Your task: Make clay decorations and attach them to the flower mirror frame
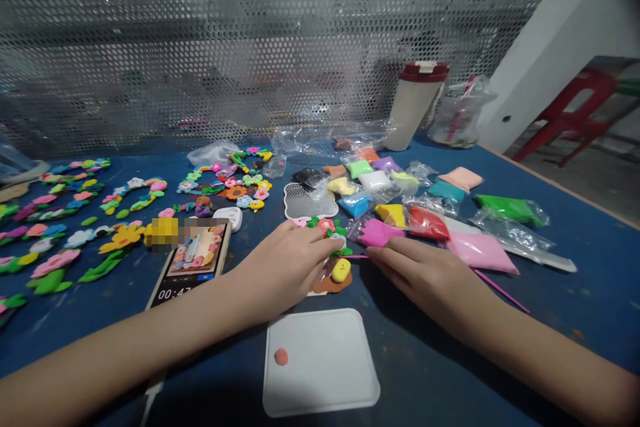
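Note:
My left hand [295, 263] rests with bent fingers on a small clay-decorated piece [327, 225], steadying its edge. Pink flowers, green leaves and a yellow clay figure [341, 271] with dots show on the piece, above a brown base [333, 283]; the rest is under my left fingers. My right hand [410, 263] pinches a thin pink stick [356, 256], its tip reaching the piece near my left fingertips. The stick's other end shows beyond my right forearm. Nearer me lies a white board [325, 380] carrying a small coral clay ball [281, 356].
Bags of coloured clay, such as a pink one [480, 251], lie behind my right hand. A phone [197, 253] and several clay flower wreaths [135, 195] sit at left. A lidded cup [415, 107] stands at the back by a perforated metal panel [225, 47].

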`<state>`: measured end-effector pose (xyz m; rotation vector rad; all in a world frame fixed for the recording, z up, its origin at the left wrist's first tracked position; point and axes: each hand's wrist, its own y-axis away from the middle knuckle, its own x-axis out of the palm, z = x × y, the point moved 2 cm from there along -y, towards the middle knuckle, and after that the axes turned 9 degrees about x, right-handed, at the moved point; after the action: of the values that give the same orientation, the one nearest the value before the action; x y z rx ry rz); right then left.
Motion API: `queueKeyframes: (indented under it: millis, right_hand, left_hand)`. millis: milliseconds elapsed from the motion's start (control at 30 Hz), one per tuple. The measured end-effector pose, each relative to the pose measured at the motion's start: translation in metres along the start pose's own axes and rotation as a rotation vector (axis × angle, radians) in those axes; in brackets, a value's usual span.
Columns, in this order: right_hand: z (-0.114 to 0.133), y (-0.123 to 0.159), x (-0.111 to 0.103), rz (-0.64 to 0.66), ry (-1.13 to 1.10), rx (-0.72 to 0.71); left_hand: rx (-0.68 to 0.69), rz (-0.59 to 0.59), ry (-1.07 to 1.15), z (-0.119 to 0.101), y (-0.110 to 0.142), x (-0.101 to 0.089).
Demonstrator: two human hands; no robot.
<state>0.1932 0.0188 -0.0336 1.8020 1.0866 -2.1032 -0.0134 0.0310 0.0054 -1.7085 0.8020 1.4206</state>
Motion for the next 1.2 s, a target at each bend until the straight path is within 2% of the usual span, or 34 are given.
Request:
queueKeyframes:
  millis: [167, 367, 733, 967, 1200]
  right_hand:
    - [0.005, 0.003, -0.004, -0.08, 0.113, -0.093]
    - [0.009, 0.004, -0.005, -0.117, 0.169, -0.138]
    - [0.012, 0.005, -0.002, -0.07, 0.151, -0.121]
    - [0.01, 0.004, -0.001, -0.156, 0.166, -0.159]
    - [0.009, 0.006, -0.002, -0.133, 0.172, -0.158]
  left_hand:
    - [0.0, 0.011, 0.026, 0.0, 0.001, 0.003]
    - [-0.007, 0.032, 0.024, -0.001, 0.001, 0.003]
    - [0.004, 0.059, 0.048, 0.0, 0.001, 0.004]
    - [0.0, 0.068, 0.053, 0.002, 0.001, 0.006]
    - [0.021, 0.083, 0.021, 0.002, 0.001, 0.009]
